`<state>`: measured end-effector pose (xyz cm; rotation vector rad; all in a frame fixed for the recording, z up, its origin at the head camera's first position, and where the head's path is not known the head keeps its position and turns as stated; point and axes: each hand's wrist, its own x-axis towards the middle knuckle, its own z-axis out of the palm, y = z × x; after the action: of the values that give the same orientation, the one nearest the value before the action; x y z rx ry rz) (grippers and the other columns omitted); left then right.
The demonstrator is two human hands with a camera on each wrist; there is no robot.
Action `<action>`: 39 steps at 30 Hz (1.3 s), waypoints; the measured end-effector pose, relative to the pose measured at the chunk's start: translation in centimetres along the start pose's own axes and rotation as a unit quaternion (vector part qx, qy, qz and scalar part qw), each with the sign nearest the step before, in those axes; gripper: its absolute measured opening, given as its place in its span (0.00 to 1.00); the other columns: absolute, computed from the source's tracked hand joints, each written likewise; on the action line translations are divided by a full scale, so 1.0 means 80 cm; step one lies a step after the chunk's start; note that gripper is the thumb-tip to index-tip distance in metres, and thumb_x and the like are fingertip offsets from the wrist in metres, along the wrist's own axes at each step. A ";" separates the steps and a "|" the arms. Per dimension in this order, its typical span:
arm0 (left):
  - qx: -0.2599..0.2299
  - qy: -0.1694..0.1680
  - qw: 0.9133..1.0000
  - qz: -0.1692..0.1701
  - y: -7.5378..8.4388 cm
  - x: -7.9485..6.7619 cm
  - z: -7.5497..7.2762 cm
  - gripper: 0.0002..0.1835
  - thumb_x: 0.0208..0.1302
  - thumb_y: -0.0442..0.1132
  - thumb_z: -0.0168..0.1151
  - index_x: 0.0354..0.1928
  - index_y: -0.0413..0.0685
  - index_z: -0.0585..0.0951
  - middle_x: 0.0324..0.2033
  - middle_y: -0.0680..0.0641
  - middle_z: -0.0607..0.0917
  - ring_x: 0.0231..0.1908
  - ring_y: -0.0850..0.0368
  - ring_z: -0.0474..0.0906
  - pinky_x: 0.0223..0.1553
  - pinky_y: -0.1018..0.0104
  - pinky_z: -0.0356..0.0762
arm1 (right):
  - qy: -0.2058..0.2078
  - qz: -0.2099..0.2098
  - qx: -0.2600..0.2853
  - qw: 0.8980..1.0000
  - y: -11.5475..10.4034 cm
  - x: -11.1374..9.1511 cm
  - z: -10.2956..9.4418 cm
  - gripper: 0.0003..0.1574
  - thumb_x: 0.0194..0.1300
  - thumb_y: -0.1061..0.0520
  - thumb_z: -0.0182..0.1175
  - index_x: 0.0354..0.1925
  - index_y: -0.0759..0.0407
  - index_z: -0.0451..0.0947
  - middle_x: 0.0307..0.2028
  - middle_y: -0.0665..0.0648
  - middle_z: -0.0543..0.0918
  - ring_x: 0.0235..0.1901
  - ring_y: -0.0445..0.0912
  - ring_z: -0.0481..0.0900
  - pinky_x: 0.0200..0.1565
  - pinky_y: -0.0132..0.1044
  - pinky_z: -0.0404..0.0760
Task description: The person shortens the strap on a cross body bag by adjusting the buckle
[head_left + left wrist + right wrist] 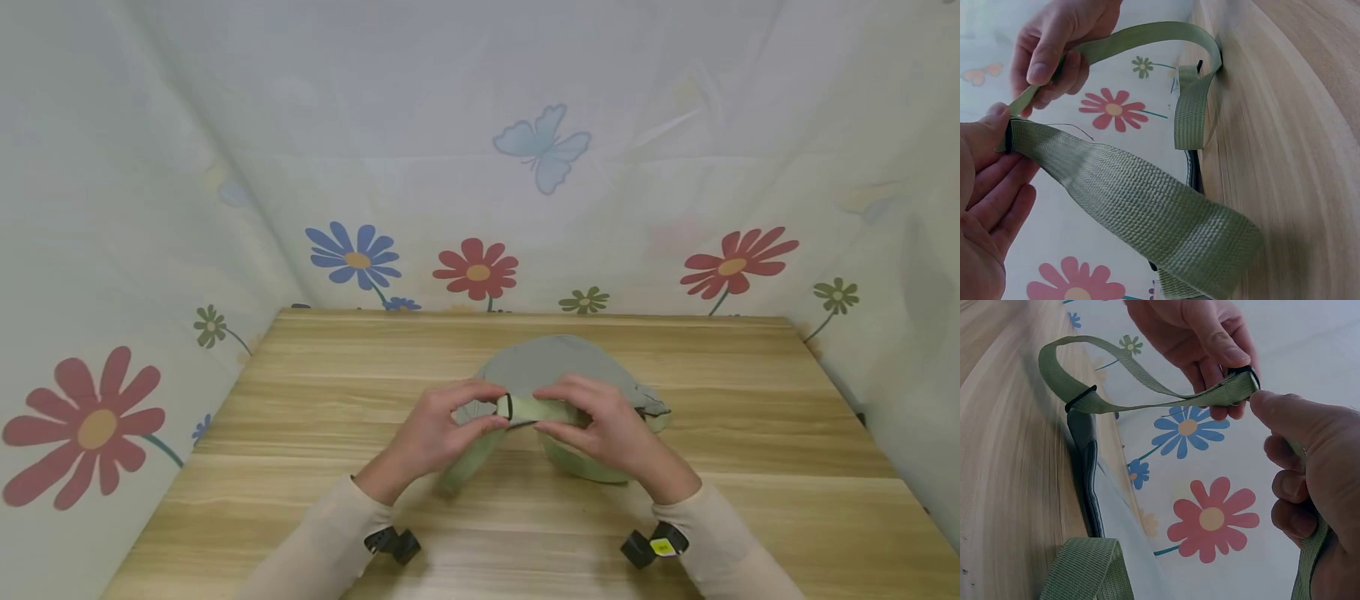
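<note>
A grey fabric bag (555, 362) lies on the table behind both hands, partly hidden by them. Its green webbing strap (546, 409) is lifted in front of it. With thumb and fingers, my left hand (435, 425) pinches the strap at a black slider buckle (510, 407). To the right of that buckle, my right hand (603, 425) pinches the strap, and the webbing runs on through its curled fingers (1291, 485). Wide strap loops (1166, 212) hang down on both sides. In the right wrist view, another black ring (1081, 398) joins the strap to the bag's end.
Under the bag is a wood-grain table (337, 358). White cloth walls (420, 125) printed with flowers and a butterfly stand behind it and at both sides. Black wrist cameras (393, 544) are strapped over the sleeves.
</note>
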<state>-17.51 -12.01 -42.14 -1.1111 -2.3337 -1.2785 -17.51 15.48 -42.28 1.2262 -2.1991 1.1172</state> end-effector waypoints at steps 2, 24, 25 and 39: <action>-0.005 -0.002 1.000 0.001 -0.001 0.000 0.000 0.19 0.64 0.33 0.78 0.56 0.42 0.89 0.51 0.46 0.93 0.52 0.51 0.91 0.56 0.57 0.89 | 0.001 -0.016 -0.008 1.000 0.001 0.000 0.001 0.24 0.60 0.66 0.80 0.54 0.58 0.87 0.42 0.52 0.88 0.28 0.34 0.71 0.31 0.22 0.73; -0.054 -0.014 0.998 -0.023 -0.003 0.001 0.003 0.18 0.64 0.35 0.79 0.55 0.48 0.88 0.51 0.51 0.89 0.51 0.57 0.86 0.57 0.61 0.86 | 0.037 0.032 0.074 0.996 -0.004 -0.002 0.016 0.21 0.60 0.72 0.76 0.50 0.58 0.88 0.42 0.58 0.92 0.35 0.40 0.83 0.34 0.30 0.81; -0.055 -0.014 0.998 -0.024 -0.002 0.002 0.003 0.18 0.64 0.35 0.80 0.55 0.49 0.89 0.50 0.51 0.89 0.51 0.58 0.85 0.57 0.61 0.86 | 0.039 0.032 0.076 0.996 -0.005 -0.001 0.016 0.22 0.59 0.72 0.76 0.50 0.59 0.88 0.42 0.58 0.92 0.35 0.41 0.84 0.35 0.30 0.82; -0.059 0.008 0.997 -0.039 -0.006 -0.003 -0.001 0.14 0.64 0.35 0.79 0.51 0.52 0.89 0.48 0.52 0.91 0.51 0.57 0.86 0.58 0.57 0.86 | -0.004 0.009 -0.002 1.000 -0.001 -0.002 0.005 0.27 0.59 0.67 0.80 0.56 0.57 0.86 0.45 0.54 0.90 0.37 0.39 0.82 0.37 0.29 0.81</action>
<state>-17.73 -12.35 -42.51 -1.0508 -2.3371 -1.4648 -17.34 15.26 -42.58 1.2136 -2.2212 1.1169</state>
